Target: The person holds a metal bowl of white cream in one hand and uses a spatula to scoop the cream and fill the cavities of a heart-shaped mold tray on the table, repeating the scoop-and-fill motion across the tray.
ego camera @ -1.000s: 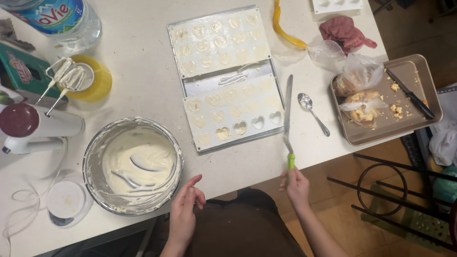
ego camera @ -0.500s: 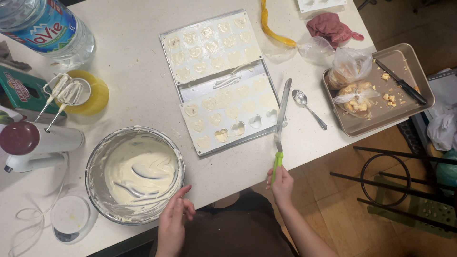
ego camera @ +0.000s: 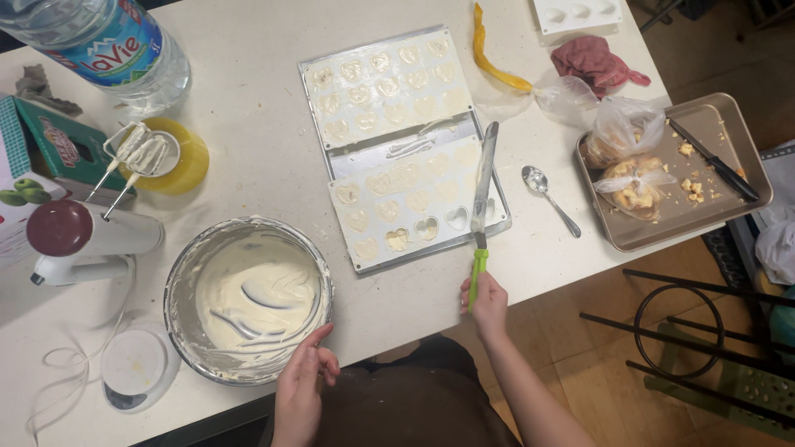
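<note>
My right hand (ego camera: 487, 302) grips the green handle of a long metal spatula (ego camera: 481, 192), whose blade lies over the right edge of the near heart-shaped mould (ego camera: 414, 207). That white mould sits on a metal tray (ego camera: 389, 153) beside a second filled mould (ego camera: 385, 83) farther back. My left hand (ego camera: 301, 382) rests at the near rim of a steel bowl (ego camera: 178, 285) holding cream and a spoon. Its fingers are loosely curled and hold nothing.
A hand mixer (ego camera: 87, 236) lies left of the bowl, with a yellow tape roll (ego camera: 186, 161), a water bottle (ego camera: 108, 45) and a green carton (ego camera: 37, 153) behind. A spoon (ego camera: 548, 199), a baking pan (ego camera: 704, 223) with bagged food and a knife, and a red cloth (ego camera: 592, 62) sit right.
My right hand has moved the spatula left, from the bare table onto the right edge of the near mould. My left hand stays at the bowl's rim.
</note>
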